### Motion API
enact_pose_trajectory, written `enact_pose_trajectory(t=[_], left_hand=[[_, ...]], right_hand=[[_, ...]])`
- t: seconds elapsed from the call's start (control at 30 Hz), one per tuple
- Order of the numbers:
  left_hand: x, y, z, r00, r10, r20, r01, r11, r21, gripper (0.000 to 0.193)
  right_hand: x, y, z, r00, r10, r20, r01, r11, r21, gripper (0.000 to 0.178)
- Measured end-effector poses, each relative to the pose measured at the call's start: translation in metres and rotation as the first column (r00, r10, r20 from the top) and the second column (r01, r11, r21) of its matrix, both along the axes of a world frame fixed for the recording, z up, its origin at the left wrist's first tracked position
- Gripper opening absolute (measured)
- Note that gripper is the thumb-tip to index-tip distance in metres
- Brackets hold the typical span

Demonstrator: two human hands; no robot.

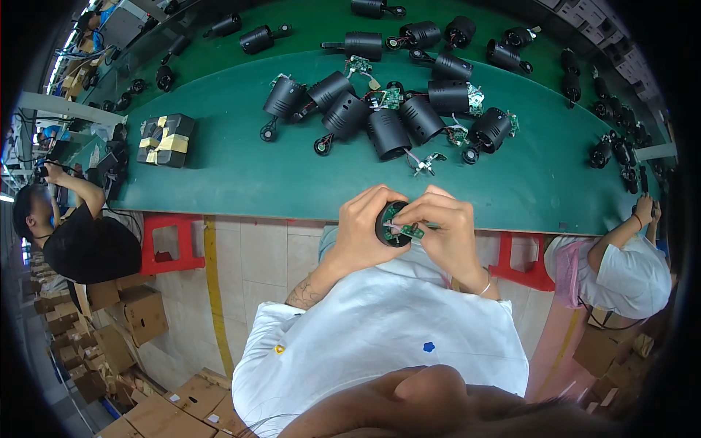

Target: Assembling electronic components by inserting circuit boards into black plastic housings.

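Observation:
My left hand [364, 228] is wrapped round a black cylindrical housing [380, 225], its open end turned toward me and to the right. Inside that opening some green circuitry shows. My right hand [447, 225] pinches a small green circuit board [412, 231] at the mouth of the housing; a pale wire runs between the two. Both hands are at the near edge of the green table [292, 182]. Beyond them lies a cluster of similar black housings, the nearest one [388, 134] with a board [426, 164] hanging out on wires.
A black block wrapped in yellow tape [166, 140] sits at the table's left. More black housings [257, 39] lie on the green belt along the far side. Co-workers sit left and right, near red stools [172, 244]. Cardboard boxes [142, 314] stand on the floor behind.

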State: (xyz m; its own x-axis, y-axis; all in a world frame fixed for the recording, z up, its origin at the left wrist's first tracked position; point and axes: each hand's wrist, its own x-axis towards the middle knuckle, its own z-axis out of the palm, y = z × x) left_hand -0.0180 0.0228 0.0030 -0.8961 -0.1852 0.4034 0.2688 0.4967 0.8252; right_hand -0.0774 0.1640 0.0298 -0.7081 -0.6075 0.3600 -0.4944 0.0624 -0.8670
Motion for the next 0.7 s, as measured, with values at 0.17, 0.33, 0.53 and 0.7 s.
enact_pose_trajectory(t=[0.17,0.33,0.53,0.7], left_hand=[[0.000,-0.001,-0.004,0.999,0.000,-0.045,0.001,0.999,0.040,0.049],[0.000,0.003,0.000,0.993,0.042,-0.110,-0.026,0.990,0.141,0.067],[0.001,0.000,0.000,0.995,-0.023,-0.095,0.034,0.992,0.125,0.088],[0.003,0.000,-0.001,0.990,-0.106,-0.096,0.117,0.987,0.114,0.089]], right_hand=[[0.003,-0.002,0.002,0.988,-0.066,-0.140,0.068,0.998,0.014,0.029],[0.000,-0.007,0.014,0.985,-0.127,-0.119,0.129,0.992,0.009,0.031],[-0.006,-0.002,0.015,0.999,-0.035,-0.011,0.036,0.999,0.041,0.038],[-0.006,0.001,0.018,1.000,0.014,-0.009,-0.013,0.998,0.058,0.043]])
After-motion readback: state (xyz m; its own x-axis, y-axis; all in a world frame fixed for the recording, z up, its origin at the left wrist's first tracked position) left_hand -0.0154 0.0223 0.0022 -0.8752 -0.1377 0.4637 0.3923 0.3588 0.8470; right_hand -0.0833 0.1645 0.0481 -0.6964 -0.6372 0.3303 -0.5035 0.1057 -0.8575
